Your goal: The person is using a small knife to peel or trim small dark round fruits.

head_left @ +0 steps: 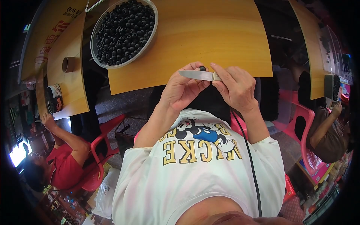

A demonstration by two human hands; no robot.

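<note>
My right hand point(237, 88) grips a small knife point(197, 75) by its short pale handle, with the blade lying flat across toward the left. Between the thumb and fingers of my left hand point(180, 89) is a small round black piece point(202, 69), right behind the blade. Both hands are close together just over the table's near edge. Up and left, a round clear plastic bowl point(153, 32) holds a heap of similar black pieces point(125, 32), several with ring-like pale marks. I cannot tell whether the blade touches the piece.
The yellow wooden table point(210, 33) lies in front of me. To the left, a person in red point(69, 165) sits at another table with a dark-filled tub point(55, 98) and a brown cup point(68, 64). Another person point(328, 131) sits at the right near a container point(332, 87). A red chair point(300, 120) stands between us.
</note>
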